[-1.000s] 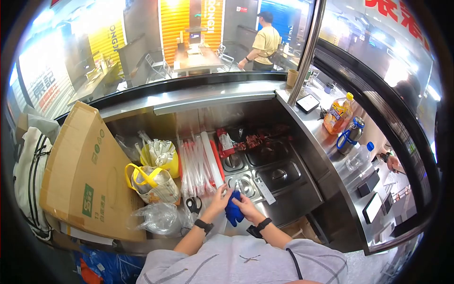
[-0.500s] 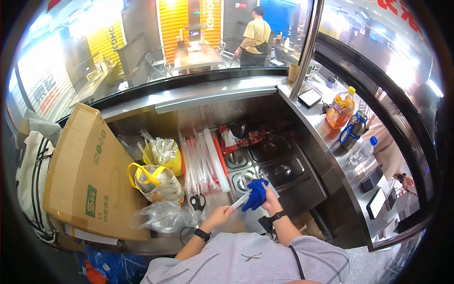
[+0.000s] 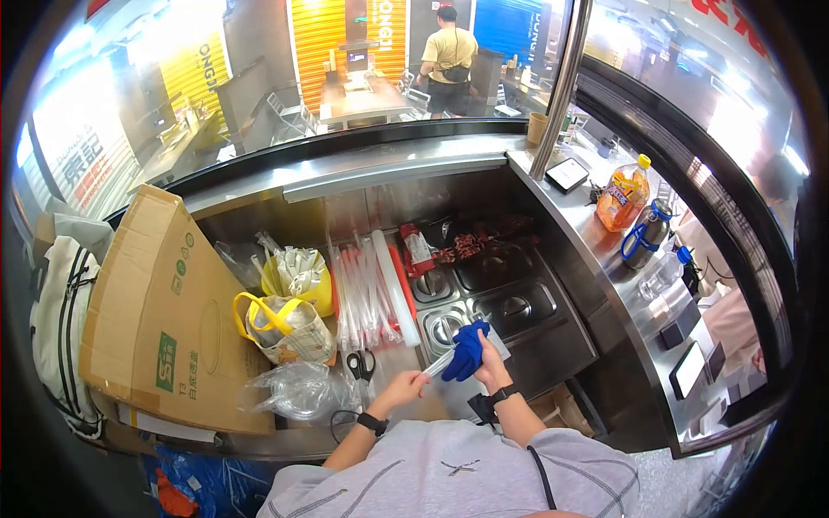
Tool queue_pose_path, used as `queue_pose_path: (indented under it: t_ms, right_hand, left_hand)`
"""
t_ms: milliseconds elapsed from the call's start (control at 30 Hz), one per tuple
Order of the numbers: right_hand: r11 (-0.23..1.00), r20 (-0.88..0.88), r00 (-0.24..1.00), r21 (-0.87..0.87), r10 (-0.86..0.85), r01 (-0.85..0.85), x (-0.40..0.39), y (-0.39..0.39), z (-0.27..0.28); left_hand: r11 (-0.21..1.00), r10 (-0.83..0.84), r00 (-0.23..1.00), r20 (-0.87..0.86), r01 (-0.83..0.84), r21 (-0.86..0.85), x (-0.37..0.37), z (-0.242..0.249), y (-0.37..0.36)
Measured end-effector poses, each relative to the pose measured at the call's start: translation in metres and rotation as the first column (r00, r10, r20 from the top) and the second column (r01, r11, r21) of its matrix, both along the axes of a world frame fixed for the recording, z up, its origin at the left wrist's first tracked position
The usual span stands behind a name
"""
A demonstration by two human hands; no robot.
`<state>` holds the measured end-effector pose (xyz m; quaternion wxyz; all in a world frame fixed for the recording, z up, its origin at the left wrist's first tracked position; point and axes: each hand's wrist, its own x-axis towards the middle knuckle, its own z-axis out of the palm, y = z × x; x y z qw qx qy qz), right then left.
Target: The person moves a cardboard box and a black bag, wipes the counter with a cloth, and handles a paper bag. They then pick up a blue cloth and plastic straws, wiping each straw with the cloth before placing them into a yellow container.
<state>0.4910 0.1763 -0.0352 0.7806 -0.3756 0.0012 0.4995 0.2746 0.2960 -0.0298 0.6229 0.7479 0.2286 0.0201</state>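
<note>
My right hand [image 3: 494, 364] is wrapped round a bunched dark blue cloth [image 3: 468, 352] with finger-like folds. A clear plastic sleeve [image 3: 439, 366] runs from that cloth to my left hand [image 3: 402, 388], whose fingers pinch its near end. Whether anything lies inside the sleeve is too small to tell. Both hands are above the metal counter, in front of the lidded steel pans [image 3: 446, 328]. Black-handled scissors [image 3: 360, 365] lie left of my left hand, beside a crumpled clear plastic bag [image 3: 298, 393].
Long plastic-wrapped sticks [image 3: 358, 293] lie behind the scissors. A yellow-handled bag [image 3: 292, 332] and a large cardboard box [image 3: 160, 319] stand left. An orange drink bottle [image 3: 623, 197] and a blue-strapped flask [image 3: 646, 235] stand on the right ledge. A person [image 3: 449, 60] is beyond the window.
My hands hold nearly the same place, both still gripping the sleeve and cloth. Beyond the window, the person in yellow has shifted left and turned away. The person at the right ledge has also moved.
</note>
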Motion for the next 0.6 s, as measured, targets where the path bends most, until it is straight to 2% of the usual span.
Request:
queue_pose_path:
  t_ms: [100, 167, 233, 333, 367, 400, 467, 500, 600]
  right_hand:
    - [0.993, -0.045, 0.992, 0.007, -0.12, 0.12, 0.01, 0.002, -0.004]
    - [0.994, -0.088, 0.991, 0.032, -0.1, 0.104, 0.022, -0.008, -0.018]
    - [0.991, -0.129, 0.984, 0.034, -0.122, 0.127, 0.02, -0.012, -0.007]
    - [0.985, -0.205, 0.975, 0.16, 0.089, -0.056, 0.007, -0.018, 0.001]
    - [0.979, -0.159, 0.975, 0.161, 0.154, -0.128, 0.01, -0.016, -0.016]
    - [0.994, -0.175, 0.979, 0.04, 0.105, -0.099, -0.008, -0.01, 0.008]
    - [0.977, -0.125, 0.969, 0.039, 0.215, -0.212, -0.027, -0.003, 0.029]
    - [0.982, -0.123, 0.975, 0.008, 0.187, -0.188, -0.033, 0.002, 0.028]
    - [0.929, -0.051, 0.933, 0.124, 0.357, -0.349, -0.038, 0.0, 0.018]
  left_hand:
    - [0.999, 0.047, 0.999, -0.002, -0.047, 0.019, 0.001, -0.001, 0.0]
    - [0.989, 0.148, 0.989, -0.007, -0.148, -0.026, -0.001, -0.009, 0.001]
    - [0.972, 0.225, 0.974, 0.004, -0.225, -0.063, 0.001, -0.019, 0.003]
    - [0.961, 0.254, 0.967, 0.026, -0.25, -0.119, 0.006, -0.013, 0.002]
    - [0.964, 0.229, 0.973, 0.022, -0.224, -0.144, 0.01, -0.007, -0.002]
    - [0.966, 0.202, 0.979, 0.017, -0.197, -0.17, 0.014, 0.005, -0.007]
    - [0.957, 0.196, 0.981, -0.004, -0.192, -0.219, 0.022, 0.023, -0.015]
    - [0.951, 0.192, 0.981, -0.015, -0.19, -0.242, 0.024, 0.027, -0.016]
    - [0.933, 0.115, 0.986, -0.119, -0.149, -0.329, 0.026, 0.02, -0.005]
